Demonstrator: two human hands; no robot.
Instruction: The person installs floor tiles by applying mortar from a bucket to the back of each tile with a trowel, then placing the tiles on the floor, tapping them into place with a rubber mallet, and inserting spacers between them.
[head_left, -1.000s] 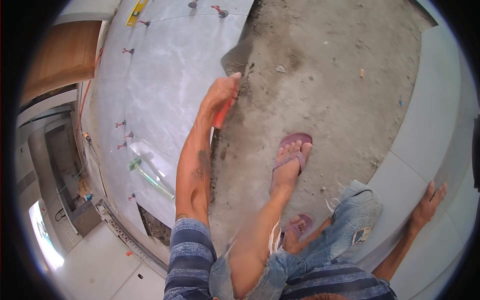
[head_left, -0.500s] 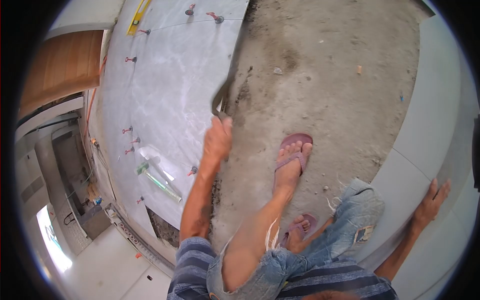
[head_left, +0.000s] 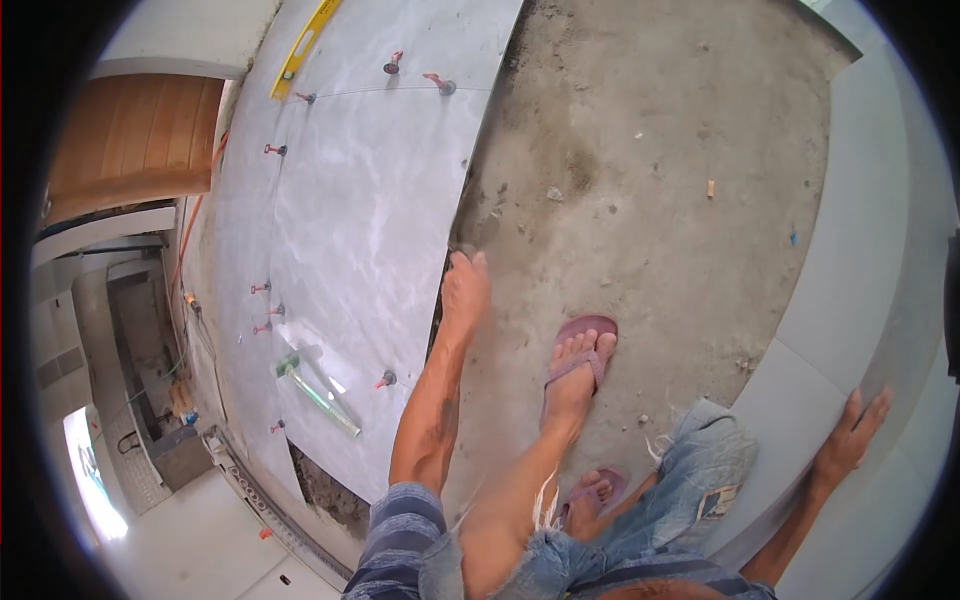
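My left hand (head_left: 466, 295) is closed around the handle of a trowel (head_left: 484, 232), whose dark blade is smeared by motion. The hand is at the edge of the laid pale marbled tiles (head_left: 370, 200), where they meet the rough grey floor bed (head_left: 640, 250). My right hand (head_left: 850, 440) lies on the smooth grey tiled surface (head_left: 790, 400) at the right, fingers stretched out and holding nothing. Red-handled tile levelling clips (head_left: 387, 379) stand up along the joints. On the marbled tiles lies a mallet with a green head and clear handle (head_left: 318, 392).
A yellow spirit level (head_left: 303, 50) lies on the tiles at the upper left. My sandalled foot (head_left: 573, 375) stands on the floor bed. A small orange bit (head_left: 711, 188) and loose crumbs are scattered there. An orange cable (head_left: 190, 230) runs beside the wooden door (head_left: 135, 135).
My left hand has moved down and slightly right in view, and the trowel has swung from over the tile edge towards the floor bed. The right hand stays on the grey surface.
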